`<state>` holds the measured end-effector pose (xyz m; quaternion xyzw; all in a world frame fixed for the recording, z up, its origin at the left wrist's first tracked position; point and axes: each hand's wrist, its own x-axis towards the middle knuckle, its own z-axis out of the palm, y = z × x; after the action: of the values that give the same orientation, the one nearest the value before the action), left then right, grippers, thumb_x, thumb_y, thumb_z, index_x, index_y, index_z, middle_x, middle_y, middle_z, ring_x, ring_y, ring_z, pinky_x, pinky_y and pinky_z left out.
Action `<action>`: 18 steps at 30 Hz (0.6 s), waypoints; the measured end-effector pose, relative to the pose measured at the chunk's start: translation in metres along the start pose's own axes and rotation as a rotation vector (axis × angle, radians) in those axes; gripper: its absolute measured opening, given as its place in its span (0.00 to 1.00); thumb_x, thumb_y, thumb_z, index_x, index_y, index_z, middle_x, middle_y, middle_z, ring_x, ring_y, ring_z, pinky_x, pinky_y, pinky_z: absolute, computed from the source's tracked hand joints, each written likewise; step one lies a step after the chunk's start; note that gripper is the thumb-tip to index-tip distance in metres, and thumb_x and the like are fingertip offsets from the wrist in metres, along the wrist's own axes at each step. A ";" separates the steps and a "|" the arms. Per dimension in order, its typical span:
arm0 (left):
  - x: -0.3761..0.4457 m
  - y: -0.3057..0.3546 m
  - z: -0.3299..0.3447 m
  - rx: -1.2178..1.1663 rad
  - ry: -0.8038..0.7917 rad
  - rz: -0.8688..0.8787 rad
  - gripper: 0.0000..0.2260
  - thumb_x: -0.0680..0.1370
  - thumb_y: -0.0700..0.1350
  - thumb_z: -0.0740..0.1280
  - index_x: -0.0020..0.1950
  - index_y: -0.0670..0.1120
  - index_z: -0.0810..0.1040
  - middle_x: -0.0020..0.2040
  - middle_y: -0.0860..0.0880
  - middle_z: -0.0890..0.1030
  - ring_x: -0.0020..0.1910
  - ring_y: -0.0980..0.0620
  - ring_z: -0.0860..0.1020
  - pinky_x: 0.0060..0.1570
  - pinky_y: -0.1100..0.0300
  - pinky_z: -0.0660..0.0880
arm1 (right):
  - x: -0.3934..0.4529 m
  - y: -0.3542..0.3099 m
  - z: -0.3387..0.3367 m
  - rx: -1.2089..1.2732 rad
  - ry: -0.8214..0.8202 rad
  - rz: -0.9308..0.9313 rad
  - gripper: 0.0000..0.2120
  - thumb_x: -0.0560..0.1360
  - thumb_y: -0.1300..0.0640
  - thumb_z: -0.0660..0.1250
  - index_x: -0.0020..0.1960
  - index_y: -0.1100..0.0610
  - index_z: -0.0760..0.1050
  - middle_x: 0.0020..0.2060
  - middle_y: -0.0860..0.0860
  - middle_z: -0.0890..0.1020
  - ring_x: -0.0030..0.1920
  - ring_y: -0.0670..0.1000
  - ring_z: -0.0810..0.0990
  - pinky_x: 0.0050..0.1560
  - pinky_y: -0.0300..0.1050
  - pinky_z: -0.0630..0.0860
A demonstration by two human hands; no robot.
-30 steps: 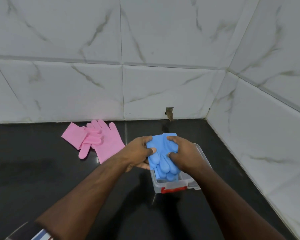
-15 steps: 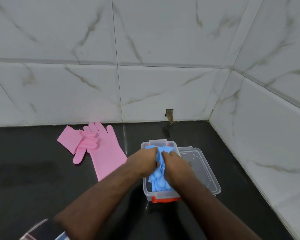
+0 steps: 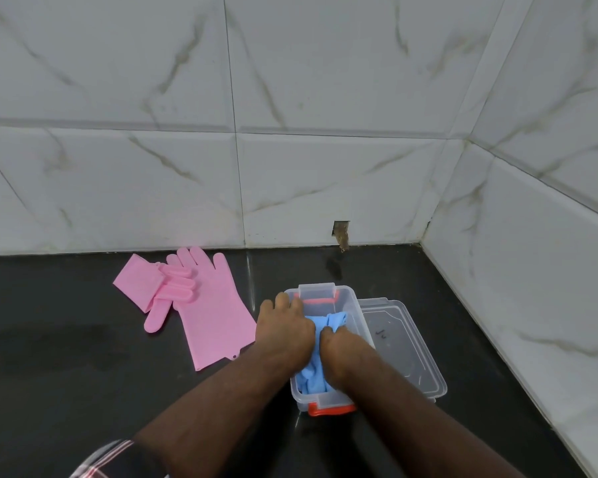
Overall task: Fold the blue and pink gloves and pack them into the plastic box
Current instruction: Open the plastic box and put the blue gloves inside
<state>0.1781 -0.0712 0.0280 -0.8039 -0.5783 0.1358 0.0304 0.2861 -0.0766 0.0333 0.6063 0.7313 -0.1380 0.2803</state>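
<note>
Both hands have sunk from above the rim down into the plastic box [image 3: 351, 301], carrying the blue gloves [image 3: 313, 381] with them. Left hand [image 3: 285, 331] and right hand [image 3: 340, 350] press side by side with curled fingers bearing on the blue bundle, which lies inside the box. Springy rubber probably unfolds once pressure lifts, so the bundle may rise and leave little room. Pink gloves [image 3: 208, 312] lie unpacked on the black counter [image 3: 66, 374], one partly folded; the lid [image 3: 401, 343] rests just beside the box
</note>
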 end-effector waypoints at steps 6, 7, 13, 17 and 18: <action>-0.001 -0.010 -0.006 -0.023 0.093 0.093 0.16 0.79 0.52 0.67 0.65 0.49 0.79 0.65 0.46 0.76 0.63 0.43 0.67 0.61 0.45 0.64 | -0.019 0.036 -0.031 -0.051 0.422 -0.114 0.14 0.75 0.56 0.67 0.60 0.53 0.76 0.57 0.53 0.80 0.56 0.55 0.78 0.56 0.52 0.77; -0.001 -0.011 -0.009 -0.052 0.093 0.115 0.17 0.79 0.54 0.67 0.66 0.50 0.78 0.65 0.47 0.77 0.64 0.45 0.68 0.63 0.45 0.64 | -0.018 0.045 -0.031 -0.067 0.472 -0.146 0.15 0.75 0.54 0.68 0.62 0.50 0.76 0.57 0.51 0.79 0.56 0.54 0.76 0.56 0.53 0.77; 0.000 -0.009 -0.026 -0.074 -0.043 0.333 0.19 0.78 0.58 0.67 0.65 0.51 0.76 0.63 0.50 0.79 0.65 0.47 0.72 0.68 0.45 0.59 | -0.015 0.059 -0.014 -0.239 0.279 -0.207 0.30 0.69 0.38 0.72 0.69 0.46 0.71 0.69 0.50 0.73 0.73 0.57 0.60 0.70 0.61 0.58; 0.002 0.001 -0.026 0.049 -0.223 0.367 0.26 0.76 0.61 0.68 0.70 0.51 0.72 0.65 0.49 0.78 0.70 0.46 0.70 0.73 0.38 0.54 | -0.012 0.055 -0.001 -0.377 0.261 -0.209 0.36 0.68 0.35 0.71 0.71 0.49 0.68 0.72 0.53 0.69 0.77 0.61 0.52 0.72 0.71 0.43; 0.003 0.004 -0.024 0.091 -0.233 0.366 0.28 0.76 0.62 0.69 0.71 0.50 0.71 0.66 0.48 0.77 0.71 0.45 0.70 0.73 0.36 0.53 | -0.012 0.053 0.001 -0.405 0.275 -0.204 0.36 0.69 0.36 0.71 0.71 0.50 0.68 0.73 0.53 0.69 0.77 0.63 0.51 0.72 0.73 0.41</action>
<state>0.1883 -0.0672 0.0500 -0.8722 -0.4156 0.2568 -0.0256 0.3390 -0.0750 0.0465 0.4740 0.8327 0.0672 0.2784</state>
